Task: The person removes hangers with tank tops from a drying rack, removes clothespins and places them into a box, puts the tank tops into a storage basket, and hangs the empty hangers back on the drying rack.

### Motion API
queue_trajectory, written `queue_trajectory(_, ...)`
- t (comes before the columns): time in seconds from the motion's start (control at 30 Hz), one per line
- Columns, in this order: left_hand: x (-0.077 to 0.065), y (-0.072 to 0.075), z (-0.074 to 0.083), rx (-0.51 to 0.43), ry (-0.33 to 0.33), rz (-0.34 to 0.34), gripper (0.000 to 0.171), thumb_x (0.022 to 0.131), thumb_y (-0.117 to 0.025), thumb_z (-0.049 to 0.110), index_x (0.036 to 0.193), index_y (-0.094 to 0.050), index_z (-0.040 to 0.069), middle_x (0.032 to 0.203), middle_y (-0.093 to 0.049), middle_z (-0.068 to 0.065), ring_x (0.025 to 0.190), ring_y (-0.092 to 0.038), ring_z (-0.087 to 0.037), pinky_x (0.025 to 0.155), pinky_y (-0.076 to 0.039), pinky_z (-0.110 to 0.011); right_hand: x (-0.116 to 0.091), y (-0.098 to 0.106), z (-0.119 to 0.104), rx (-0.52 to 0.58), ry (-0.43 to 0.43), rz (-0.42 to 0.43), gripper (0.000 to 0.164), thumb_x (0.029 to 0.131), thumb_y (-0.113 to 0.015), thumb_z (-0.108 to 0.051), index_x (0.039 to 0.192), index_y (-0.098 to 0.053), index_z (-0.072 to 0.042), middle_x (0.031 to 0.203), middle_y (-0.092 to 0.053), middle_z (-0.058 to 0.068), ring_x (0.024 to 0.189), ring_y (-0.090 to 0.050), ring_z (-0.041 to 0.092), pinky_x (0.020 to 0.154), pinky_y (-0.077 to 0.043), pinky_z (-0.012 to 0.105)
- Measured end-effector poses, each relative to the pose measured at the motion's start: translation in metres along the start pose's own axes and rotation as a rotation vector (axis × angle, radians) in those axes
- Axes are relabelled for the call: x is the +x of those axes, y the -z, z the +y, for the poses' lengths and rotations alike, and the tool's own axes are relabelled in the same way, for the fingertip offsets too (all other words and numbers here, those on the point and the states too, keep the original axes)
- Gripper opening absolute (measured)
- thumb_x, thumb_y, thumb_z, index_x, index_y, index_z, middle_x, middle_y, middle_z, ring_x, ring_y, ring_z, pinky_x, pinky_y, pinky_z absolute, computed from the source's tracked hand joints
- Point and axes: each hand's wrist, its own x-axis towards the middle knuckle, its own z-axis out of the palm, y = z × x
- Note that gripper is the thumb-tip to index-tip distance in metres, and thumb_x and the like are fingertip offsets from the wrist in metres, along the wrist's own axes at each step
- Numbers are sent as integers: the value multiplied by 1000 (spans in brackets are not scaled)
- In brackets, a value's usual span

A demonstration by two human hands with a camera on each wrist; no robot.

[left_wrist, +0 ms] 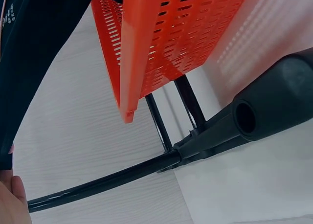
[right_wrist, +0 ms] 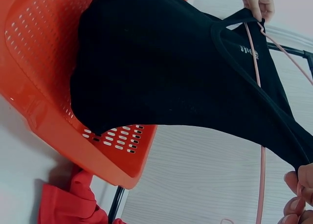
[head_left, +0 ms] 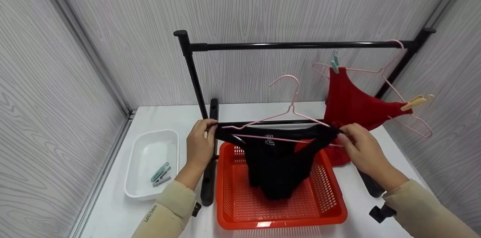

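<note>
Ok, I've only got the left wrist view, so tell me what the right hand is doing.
Observer: The right hand pinches one strap of the black top.
Operator: Check for loose clips.
Observer: Clips lie in the white tray, left of the basket.
Operator: Now tell me what hangs on the rack.
Observer: A red garment, clipped to a pink hanger.
</note>
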Motion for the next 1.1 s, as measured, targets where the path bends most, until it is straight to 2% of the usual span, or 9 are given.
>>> queue_trajectory(0.27,-7,0,-4,-25,65,-39,12,97,-66,8,108,-68,8,101,-67,-3,89,-65,-17,81,-53,-35,-1,0,3,-18,0,0,4,96,-63,-2,97,-66,-5,89,-61,1,83,-53,10,71,-43,27)
queue_trajectory(0.5,-13,0,-6,-129,176,-58,13,97,-65,7,109,-69,6,101,-68,-5,86,-64,-16,78,-52,-32,0,0,5,-12,-28,-6,4,96,-63,-3,98,-66,-4,91,-62,3,84,-54,12,72,-44,29)
queue_trajectory(0.73,-17,0,-7,-167,289,-98,13,97,-65,8,110,-69,7,99,-69,-4,82,-63,-16,75,-49,-34,0,0,6,-8,-13,2,5,95,-64,-1,97,-66,-4,89,-61,3,80,-52,11,71,-43,29)
queue_trajectory(0.93,-21,-2,-7,-192,389,-146,13,97,-66,11,110,-69,7,99,-70,-4,85,-65,-17,78,-52,-35,0,0,6,19,-37,5,5,97,-62,-2,100,-66,-3,91,-62,3,82,-53,10,72,-42,23)
queue_trajectory(1.1,-27,-5,-1,-209,408,-216,14,98,-65,13,110,-69,6,98,-69,-6,86,-65,-18,73,-54,-31,2,1,5,52,-63,14,7,98,-60,-3,103,-65,-2,94,-63,5,84,-55,8,74,-41,15)
